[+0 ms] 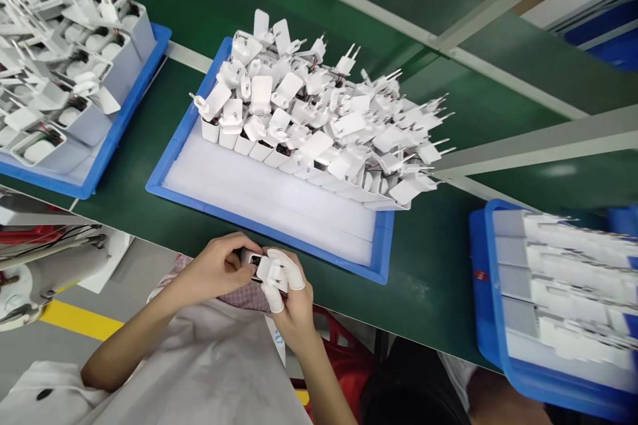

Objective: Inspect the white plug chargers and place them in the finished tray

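Note:
Just over the table's front edge, both hands hold a small white power adapter [272, 270] whose dark inside shows at an opening. My left hand [214, 272] grips the housing end, its thumb on the side by the opening. White finger cots cover the thumb and a finger of my right hand [294, 295], which pinches the plug cap with its metal pins. Part of the adapter is hidden by the fingers. Ahead stands a blue tray [272, 237] lined with white foam; many white adapters [309, 119] with loose plug caps are packed in its far half.
Another blue tray [127, 113] full of open adapters stands at the left. At the right is a blue bin [486, 299] of white adapters in rows. A metal frame bar [538, 146] crosses the green table [419, 279]. Part of another person [413, 385] shows at lower right.

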A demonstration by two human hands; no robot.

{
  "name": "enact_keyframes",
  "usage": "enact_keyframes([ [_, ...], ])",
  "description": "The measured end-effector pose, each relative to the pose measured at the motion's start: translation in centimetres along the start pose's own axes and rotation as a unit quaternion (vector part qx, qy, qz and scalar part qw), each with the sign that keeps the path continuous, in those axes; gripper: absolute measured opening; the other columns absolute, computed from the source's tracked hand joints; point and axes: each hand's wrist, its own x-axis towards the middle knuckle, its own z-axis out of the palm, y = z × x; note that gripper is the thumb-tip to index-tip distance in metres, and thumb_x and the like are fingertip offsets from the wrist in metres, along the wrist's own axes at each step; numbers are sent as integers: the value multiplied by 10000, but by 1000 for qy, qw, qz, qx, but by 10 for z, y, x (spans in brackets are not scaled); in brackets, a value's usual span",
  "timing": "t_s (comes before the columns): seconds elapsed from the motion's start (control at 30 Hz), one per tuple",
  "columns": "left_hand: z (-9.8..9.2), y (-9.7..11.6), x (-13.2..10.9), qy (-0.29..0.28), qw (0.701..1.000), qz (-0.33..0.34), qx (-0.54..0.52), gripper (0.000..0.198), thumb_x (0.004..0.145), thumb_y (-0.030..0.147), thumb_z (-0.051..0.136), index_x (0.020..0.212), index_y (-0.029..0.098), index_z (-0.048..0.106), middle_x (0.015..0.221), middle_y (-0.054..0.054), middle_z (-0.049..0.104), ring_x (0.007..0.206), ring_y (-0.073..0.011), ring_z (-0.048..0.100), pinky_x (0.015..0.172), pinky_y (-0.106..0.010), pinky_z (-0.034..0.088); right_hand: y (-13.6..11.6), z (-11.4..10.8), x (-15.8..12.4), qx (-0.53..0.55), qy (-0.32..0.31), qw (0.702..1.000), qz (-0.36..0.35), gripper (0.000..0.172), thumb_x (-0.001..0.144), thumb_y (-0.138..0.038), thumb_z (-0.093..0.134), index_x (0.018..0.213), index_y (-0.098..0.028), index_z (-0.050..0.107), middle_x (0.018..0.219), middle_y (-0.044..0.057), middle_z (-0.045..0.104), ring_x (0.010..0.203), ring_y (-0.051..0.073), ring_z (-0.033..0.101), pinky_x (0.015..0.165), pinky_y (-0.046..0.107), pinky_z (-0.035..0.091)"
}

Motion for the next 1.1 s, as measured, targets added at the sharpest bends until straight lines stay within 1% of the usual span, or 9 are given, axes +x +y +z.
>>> enact_keyframes([
  [0.13, -1, 2, -2, -18, 1000, -12, 2, 237, 857, 301, 608, 1058, 177, 624, 895, -31, 649, 656, -140, 612, 585, -251, 493, 2, 0, -2, 16, -14, 1000, 12, 390, 975, -250, 478, 1364, -283, 467, 1228, 93, 608, 1054, 205, 665, 850, 319, 568],
  [0.23, 2, 3, -2, 0, 1000, 0, 27, 199, 847, 308, 612, 994, 174, 600, 716, 14, 600, 578, -129, 570, 520, -226, 438, 4, -3, -4, 23, -22, 999, 33, 382, 972, -254, 494, 1353, -280, 499, 1235, 95, 620, 1060, 210, 667, 865, 329, 567],
  [0.3, 6, 2, -2, 20, 999, 19, 44, 184, 839, 302, 623, 966, 170, 600, 691, 29, 564, 549, -112, 535, 489, -211, 396, 5, -7, -3, 23, -24, 998, 45, 374, 970, -259, 505, 1343, -281, 529, 1236, 94, 631, 1065, 214, 668, 872, 336, 567],
  [0.4, 8, -3, -2, 25, 998, 51, 25, 239, 870, 358, 632, 999, 158, 634, 852, -17, 612, 631, -123, 595, 554, -226, 480, 7, -13, -1, 14, -28, 999, 30, 371, 970, -253, 508, 1336, -282, 554, 1225, 90, 644, 1070, 220, 668, 871, 342, 567],
  [0.53, 5, -9, -3, 6, 997, 66, -31, 440, 977, 511, 474, 1068, 141, 695, 1079, -90, 638, 793, -173, 672, 713, -288, 587, 8, -17, 4, 1, -29, 999, -24, 386, 962, -230, 530, 1340, -302, 554, 1200, 73, 656, 1044, 214, 674, 842, 324, 570],
  [0.7, 3, -15, -5, -7, 995, 79, -53, 499, 995, 530, 436, 1189, 151, 695, 1096, -90, 622, 985, -226, 650, 792, -313, 603, -3, -19, 9, -33, -69, 996, -36, 390, 974, -224, 518, 1359, -285, 529, 1227, 82, 653, 1081, 216, 667, 855, 322, 570],
  [0.87, 0, -17, -5, -15, 995, 99, -9, 506, 1008, 523, 403, 1218, 169, 696, 1146, -97, 608, 1083, -244, 607, 828, -298, 559, -17, -24, 16, -63, -122, 990, -15, 394, 991, -237, 496, 1378, -305, 525, 1254, 76, 649, 1022, 204, 687, 782, 303, 579],
  [0.97, -2, -14, -5, -18, 992, 115, 38, 440, 1010, 459, 443, 1282, 192, 662, 1139, -90, 617, 1011, -220, 607, 816, -291, 502, -20, -23, 15, -53, -115, 992, 2, 436, 983, -226, 516, 1408, -325, 505, 1254, 68, 645, 1008, 193, 690, 779, 286, 581],
  [1.1, -3, -9, -4, -23, 993, 96, 62, 400, 989, 414, 498, 1289, 208, 662, 1086, -78, 631, 773, -154, 573, 641, -258, 431, -17, -19, 9, -22, -85, 995, 41, 416, 966, -248, 547, 1377, -315, 553, 1187, 71, 661, 985, 198, 692, 714, 268, 595],
])
